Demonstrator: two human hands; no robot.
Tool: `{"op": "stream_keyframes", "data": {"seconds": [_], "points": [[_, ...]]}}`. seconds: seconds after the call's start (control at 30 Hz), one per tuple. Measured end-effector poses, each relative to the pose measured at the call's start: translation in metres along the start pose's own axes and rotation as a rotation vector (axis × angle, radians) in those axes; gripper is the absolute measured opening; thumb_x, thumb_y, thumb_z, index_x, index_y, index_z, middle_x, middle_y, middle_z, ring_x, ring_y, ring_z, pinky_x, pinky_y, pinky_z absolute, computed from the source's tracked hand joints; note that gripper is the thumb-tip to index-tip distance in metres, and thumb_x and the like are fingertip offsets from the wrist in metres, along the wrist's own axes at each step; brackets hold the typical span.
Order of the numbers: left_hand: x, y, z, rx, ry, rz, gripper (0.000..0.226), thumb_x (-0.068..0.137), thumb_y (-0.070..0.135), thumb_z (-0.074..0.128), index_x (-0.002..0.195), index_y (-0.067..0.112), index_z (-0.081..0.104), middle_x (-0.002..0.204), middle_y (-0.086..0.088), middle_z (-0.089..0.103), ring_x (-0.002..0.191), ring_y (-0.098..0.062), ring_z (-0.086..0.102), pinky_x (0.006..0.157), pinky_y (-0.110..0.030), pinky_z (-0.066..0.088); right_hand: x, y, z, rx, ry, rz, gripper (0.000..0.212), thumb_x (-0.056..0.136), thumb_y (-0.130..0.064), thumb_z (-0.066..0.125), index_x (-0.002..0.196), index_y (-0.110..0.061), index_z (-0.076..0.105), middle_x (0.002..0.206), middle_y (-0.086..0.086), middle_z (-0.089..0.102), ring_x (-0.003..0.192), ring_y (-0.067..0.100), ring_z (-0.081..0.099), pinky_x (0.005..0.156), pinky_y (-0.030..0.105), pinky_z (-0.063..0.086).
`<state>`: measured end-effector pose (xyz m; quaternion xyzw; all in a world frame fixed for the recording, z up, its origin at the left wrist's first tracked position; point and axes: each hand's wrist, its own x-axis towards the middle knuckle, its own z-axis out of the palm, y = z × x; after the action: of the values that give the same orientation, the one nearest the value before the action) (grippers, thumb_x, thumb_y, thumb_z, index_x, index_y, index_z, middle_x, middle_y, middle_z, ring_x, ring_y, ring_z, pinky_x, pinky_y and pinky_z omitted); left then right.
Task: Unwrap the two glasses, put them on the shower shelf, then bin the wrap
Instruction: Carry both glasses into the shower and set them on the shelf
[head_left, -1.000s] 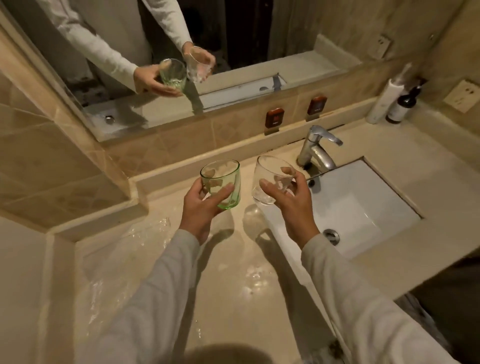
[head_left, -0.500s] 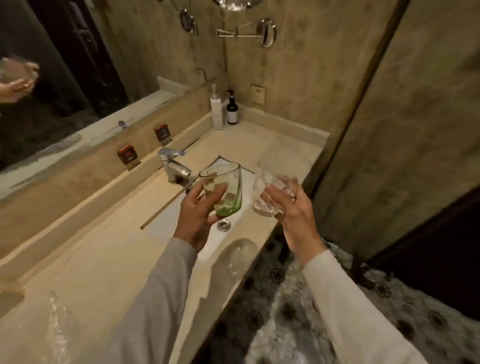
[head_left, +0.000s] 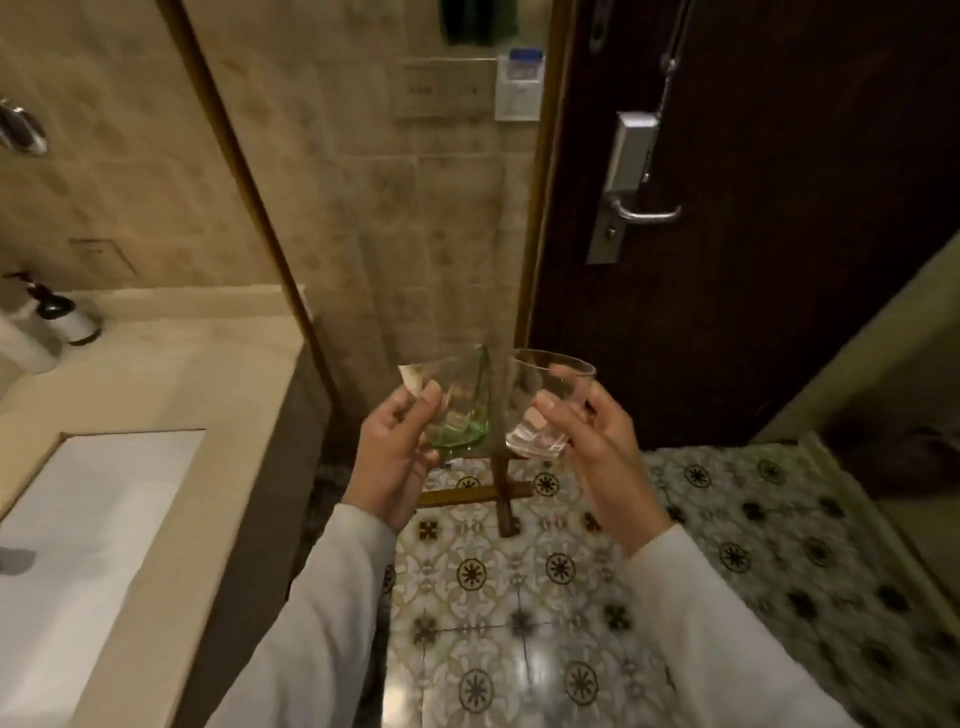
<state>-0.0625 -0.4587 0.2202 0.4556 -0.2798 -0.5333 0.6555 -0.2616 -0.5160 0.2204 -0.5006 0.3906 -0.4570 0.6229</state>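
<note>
My left hand (head_left: 396, 451) grips a green-tinted glass (head_left: 462, 410) by its side, held upright at chest height. My right hand (head_left: 597, 441) holds a clear glass (head_left: 540, 410), tilted a little toward the green one. The two glasses are side by side, nearly touching, above the patterned floor. Both are bare. No wrap, shower shelf or bin is in view.
The beige vanity counter (head_left: 223, 415) with a white sink (head_left: 78, 545) runs along my left. Two pump bottles (head_left: 62, 322) stand at its far corner. Ahead is a dark wooden door (head_left: 753, 260) with a metal handle (head_left: 644, 213). Patterned floor tiles (head_left: 519, 597) lie below.
My view has swung right, from the mirror and faucet past the sink to the door and floor. Both hands kept the glasses in front of me, side by side.
</note>
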Motion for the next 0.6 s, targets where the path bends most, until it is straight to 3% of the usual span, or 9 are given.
{"op": "stream_keyframes", "data": {"seconds": [0.03, 0.13, 0.37, 0.43, 0.5, 0.6], "points": [[0.007, -0.007, 0.02, -0.009, -0.036, -0.021, 0.034, 0.074, 0.042, 0.082, 0.1, 0.023, 0.074, 0.07, 0.01, 0.07, 0.06, -0.001, 0.065, 0.047, -0.018, 0.051, -0.002, -0.005, -0.02, -0.003, 0.033, -0.014, 0.063, 0.07, -0.052, 0.086, 0.124, -0.028, 0.065, 0.11, 0.002, 0.077, 0.108, 0.022, 0.072, 0.097, 0.045, 0.055], [0.024, -0.025, 0.074, -0.01, -0.131, -0.085, 0.051, 0.069, 0.044, 0.085, 0.107, 0.013, 0.071, 0.101, -0.011, 0.076, 0.093, -0.025, 0.073, 0.077, -0.042, 0.061, -0.006, -0.016, -0.07, -0.006, 0.135, -0.051, 0.062, 0.073, -0.052, 0.084, 0.126, -0.028, 0.064, 0.114, 0.001, 0.077, 0.106, 0.021, 0.073, 0.09, 0.039, 0.059], [0.078, -0.062, 0.174, -0.002, -0.34, -0.235, 0.066, 0.058, 0.052, 0.089, 0.113, 0.021, 0.072, 0.11, -0.009, 0.075, 0.101, -0.026, 0.072, 0.075, -0.041, 0.06, -0.005, -0.035, -0.157, 0.005, 0.406, -0.089, 0.058, 0.076, -0.042, 0.081, 0.128, -0.025, 0.063, 0.109, -0.001, 0.078, 0.101, 0.016, 0.075, 0.075, 0.02, 0.059], [0.098, -0.071, 0.201, 0.004, -0.414, -0.266, 0.059, 0.06, 0.051, 0.089, 0.11, 0.024, 0.074, 0.11, -0.009, 0.076, 0.101, -0.025, 0.073, 0.073, -0.038, 0.06, 0.0, -0.04, -0.175, 0.009, 0.488, -0.1, 0.06, 0.075, -0.042, 0.081, 0.129, -0.023, 0.062, 0.108, -0.003, 0.078, 0.1, 0.015, 0.075, 0.075, 0.023, 0.06], [0.12, -0.078, 0.23, 0.017, -0.504, -0.293, 0.054, 0.064, 0.051, 0.086, 0.109, 0.024, 0.075, 0.111, -0.009, 0.076, 0.102, -0.025, 0.073, 0.073, -0.037, 0.06, 0.006, -0.047, -0.194, 0.005, 0.568, -0.112, 0.062, 0.073, -0.043, 0.08, 0.129, -0.022, 0.062, 0.11, -0.002, 0.077, 0.103, 0.018, 0.075, 0.085, 0.033, 0.06], [0.152, -0.088, 0.273, 0.039, -0.618, -0.319, 0.066, 0.065, 0.054, 0.085, 0.119, 0.019, 0.069, 0.115, -0.011, 0.074, 0.107, -0.026, 0.071, 0.076, -0.038, 0.06, 0.019, -0.063, -0.218, -0.014, 0.68, -0.15, 0.06, 0.071, -0.044, 0.081, 0.126, -0.023, 0.065, 0.116, 0.004, 0.075, 0.108, 0.021, 0.073, 0.096, 0.042, 0.056]]}}
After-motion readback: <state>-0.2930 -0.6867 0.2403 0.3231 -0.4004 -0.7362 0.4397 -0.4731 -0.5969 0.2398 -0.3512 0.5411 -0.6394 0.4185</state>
